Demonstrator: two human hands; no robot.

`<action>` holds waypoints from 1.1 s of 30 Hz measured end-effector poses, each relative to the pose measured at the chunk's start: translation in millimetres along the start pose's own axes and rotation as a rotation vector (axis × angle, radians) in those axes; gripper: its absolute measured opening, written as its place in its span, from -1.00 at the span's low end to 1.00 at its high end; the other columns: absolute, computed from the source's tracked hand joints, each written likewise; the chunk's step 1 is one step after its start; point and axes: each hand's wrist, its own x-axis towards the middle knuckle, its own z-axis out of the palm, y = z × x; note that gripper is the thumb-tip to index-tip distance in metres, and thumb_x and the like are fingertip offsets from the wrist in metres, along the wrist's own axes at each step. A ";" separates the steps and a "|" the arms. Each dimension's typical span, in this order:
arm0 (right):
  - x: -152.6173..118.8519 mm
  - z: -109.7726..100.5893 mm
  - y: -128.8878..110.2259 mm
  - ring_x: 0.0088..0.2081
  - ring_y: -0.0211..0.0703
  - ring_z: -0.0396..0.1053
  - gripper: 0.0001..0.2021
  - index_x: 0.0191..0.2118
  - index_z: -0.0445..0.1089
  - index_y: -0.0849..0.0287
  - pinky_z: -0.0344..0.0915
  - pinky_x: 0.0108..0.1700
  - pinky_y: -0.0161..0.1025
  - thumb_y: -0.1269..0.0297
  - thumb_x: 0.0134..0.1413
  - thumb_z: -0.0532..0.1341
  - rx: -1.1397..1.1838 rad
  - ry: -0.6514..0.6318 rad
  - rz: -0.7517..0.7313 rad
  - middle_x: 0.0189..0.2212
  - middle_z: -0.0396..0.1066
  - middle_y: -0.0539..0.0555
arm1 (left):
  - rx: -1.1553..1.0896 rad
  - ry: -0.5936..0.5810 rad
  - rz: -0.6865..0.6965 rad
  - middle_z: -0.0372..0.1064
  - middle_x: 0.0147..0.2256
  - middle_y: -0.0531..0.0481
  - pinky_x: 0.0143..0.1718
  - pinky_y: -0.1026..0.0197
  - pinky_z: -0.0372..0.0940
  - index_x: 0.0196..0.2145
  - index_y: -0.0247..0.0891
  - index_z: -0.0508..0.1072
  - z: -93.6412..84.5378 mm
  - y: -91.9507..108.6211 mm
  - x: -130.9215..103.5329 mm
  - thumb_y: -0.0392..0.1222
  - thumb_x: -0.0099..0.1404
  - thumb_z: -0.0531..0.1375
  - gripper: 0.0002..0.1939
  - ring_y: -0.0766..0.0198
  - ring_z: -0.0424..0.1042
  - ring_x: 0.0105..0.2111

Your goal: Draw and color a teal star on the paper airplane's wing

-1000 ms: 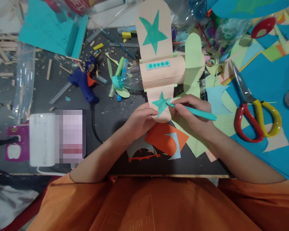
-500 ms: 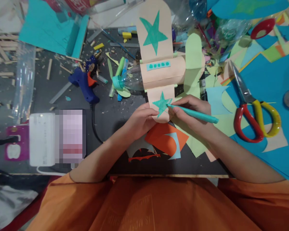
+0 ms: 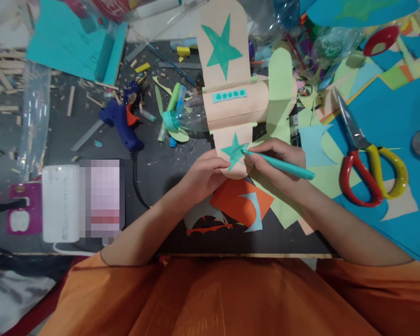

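A bottle model plane [image 3: 236, 108] wrapped in peach paper lies at the centre, its teal cap to the left and a pale green tail at the right. Green stars mark both wings. My left hand [image 3: 206, 175] pinches the lower left edge of the near wing [image 3: 222, 161], thumb on top and the other fingers partly hidden beneath. In my right hand [image 3: 283, 161] is a teal marker [image 3: 287, 167], its tip touching the right part of the near star [image 3: 235, 150].
Red and yellow scissors [image 3: 362, 154] lie at the right on blue paper [image 3: 406, 112]. A blue glue gun [image 3: 121, 123], a white device [image 3: 60, 203] and wood sticks are at the left. Orange paper [image 3: 231, 200] lies just below the near wing.
The marker tip has shifted very slightly over the star. The plane and both hands otherwise keep nearly the same pose.
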 end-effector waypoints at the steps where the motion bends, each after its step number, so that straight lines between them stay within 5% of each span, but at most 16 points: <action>1: -0.3 0.4 0.6 -0.39 -0.16 0.53 -0.95 -0.30 0.55 0.03 0.41 -0.35 -0.20 0.23 0.20 0.35 0.001 0.003 -0.002 -0.41 0.58 -0.03 | 0.001 0.001 -0.002 0.61 -0.38 -0.01 -0.14 0.19 0.41 -0.39 -0.25 0.57 0.2 0.1 -0.1 -0.28 -0.05 0.32 -0.83 0.10 0.59 -0.18; 13: 2.2 -0.7 -1.3 -0.41 -0.16 0.51 -0.86 -0.31 0.55 0.05 0.41 -0.39 -0.21 0.14 0.22 0.33 -0.116 0.070 -0.021 -0.43 0.58 0.00 | -0.007 0.015 -0.001 0.58 -0.42 0.04 -0.16 0.22 0.39 -0.37 -0.25 0.60 1.1 0.7 -1.5 -0.31 -0.03 0.31 -0.82 0.18 0.58 -0.26; 24: 1.9 0.2 1.9 -0.44 -0.19 0.48 -0.91 -0.32 0.54 0.05 0.37 -0.42 -0.24 0.22 0.21 0.33 -0.090 0.104 -0.065 -0.45 0.56 -0.03 | -0.004 0.013 -0.012 0.62 -0.36 0.00 -0.14 0.22 0.41 -0.36 -0.26 0.59 0.1 0.3 -0.6 -0.31 -0.03 0.31 -0.80 0.14 0.60 -0.18; 29: 0.4 -0.1 -0.4 -0.35 -0.16 0.54 -0.92 -0.26 0.56 0.04 0.45 -0.32 -0.20 0.19 0.21 0.35 -0.064 0.017 -0.033 -0.35 0.60 0.00 | 0.000 0.024 -0.018 0.63 -0.30 -0.04 -0.04 0.14 0.42 -0.35 -0.26 0.59 0.2 0.4 -0.9 -0.30 -0.01 0.30 -0.80 0.07 0.58 -0.10; 33: 0.9 -0.4 0.2 -0.43 -0.18 0.49 -0.90 -0.31 0.55 0.05 0.39 -0.39 -0.21 0.19 0.21 0.34 -0.091 0.084 -0.025 -0.44 0.56 -0.02 | 0.000 0.019 -0.014 0.62 -0.30 -0.05 -0.03 0.16 0.39 -0.32 -0.28 0.59 -0.5 0.1 -0.7 -0.30 -0.01 0.31 -0.77 0.05 0.56 -0.04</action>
